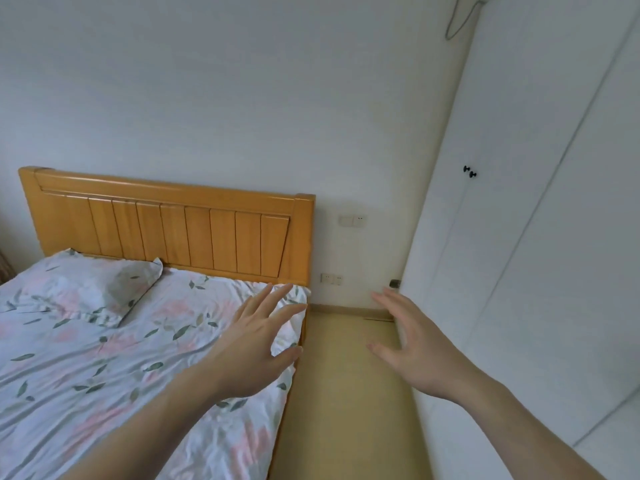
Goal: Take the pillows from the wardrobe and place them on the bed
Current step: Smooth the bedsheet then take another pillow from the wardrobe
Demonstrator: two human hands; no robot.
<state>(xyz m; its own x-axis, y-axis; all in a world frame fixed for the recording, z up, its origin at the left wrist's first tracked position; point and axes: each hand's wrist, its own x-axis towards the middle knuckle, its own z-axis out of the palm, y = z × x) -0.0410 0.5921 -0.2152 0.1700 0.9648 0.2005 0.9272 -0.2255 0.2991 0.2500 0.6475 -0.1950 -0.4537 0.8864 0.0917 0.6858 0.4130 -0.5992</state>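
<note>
Nearest the camera, two bare forearms reach forward from the bottom edge. The left hand point(258, 344) is raised over the right edge of the bed point(104, 375), its fingers straight and spread wide, holding nothing. The right hand point(412, 348) is raised over the strip of yellowish floor point(346, 393) between the bed and the wardrobe point(519, 271), also spread wide and empty, its fingertips pointing toward 11 o'clock.

The bed carries a flowered sheet in pink and green. One pillow point(86, 289) in the same print lies at the head of the bed on its left half, toward 10 o'clock from the left hand and well apart from both hands. Behind it stands the orange-brown wooden headboard point(173, 230).

The wardrobe fills the right side of the view, at 3 o'clock from the right hand; its white doors are closed, and two small dark knobs point(470, 171) sit at about 1 o'clock from that hand. On the far white wall are sockets point(331, 279) low down and a switch plate point(352, 221) above them.
</note>
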